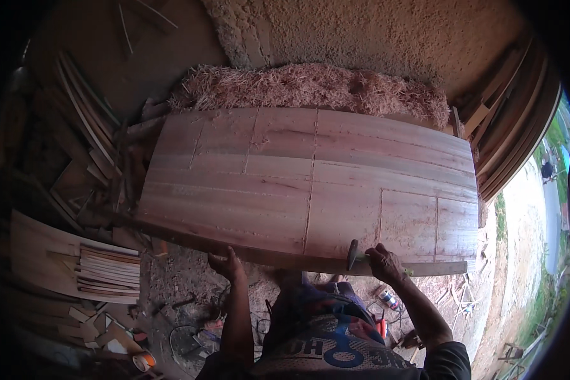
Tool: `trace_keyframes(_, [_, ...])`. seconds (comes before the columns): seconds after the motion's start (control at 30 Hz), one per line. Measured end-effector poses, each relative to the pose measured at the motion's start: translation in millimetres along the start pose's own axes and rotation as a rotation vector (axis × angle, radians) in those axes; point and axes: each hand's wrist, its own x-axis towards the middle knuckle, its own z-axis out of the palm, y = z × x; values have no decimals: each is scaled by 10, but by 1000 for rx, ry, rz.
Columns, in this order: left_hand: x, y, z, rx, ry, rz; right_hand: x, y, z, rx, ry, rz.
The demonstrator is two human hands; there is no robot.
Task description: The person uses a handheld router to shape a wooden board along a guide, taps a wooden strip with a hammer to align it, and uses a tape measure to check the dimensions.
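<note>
Panel [266, 190]: laid flat, ahead. Hammer [352, 254]: panel's near edge, right of centre, in the closed right hand [385, 264]. Left hand [229, 265]: half-curled at near edge, hold unclear. Advisable: steady panel, left hand clear.

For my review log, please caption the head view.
Right hand holds a hammer, left hand at the near edge of a line-marked wooden panel.

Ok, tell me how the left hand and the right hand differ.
The right hand grips a hammer; the left hand shows no tool. The left hand is left of the middle of the wooden panel; the right hand is toward its right end. Both are bare and at the panel's near side.
</note>
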Motion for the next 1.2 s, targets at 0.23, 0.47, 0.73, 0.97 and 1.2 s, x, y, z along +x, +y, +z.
trace_keyframes(0.23, [-457, 366, 33, -527, -326, -485, -370, -216, -69, 48, -186, 80])
trace_keyframes(0.47, [-491, 863, 115, -90, -198, -532, -531, 315, 183, -318, -310, 108])
trace_keyframes(0.73, [-357, 582, 125, 54, -265, -456, -209, 50, 94, -309, -486, 137])
trace_keyframes(0.97, [-364, 1122, -186, -15, -265, -660, -537, 182, -78, -311, -360, 37])
trace_keyframes(1.2, [-322, 950, 9, -86, -290, -773, -557, 545, -172, -336, -394, 161])
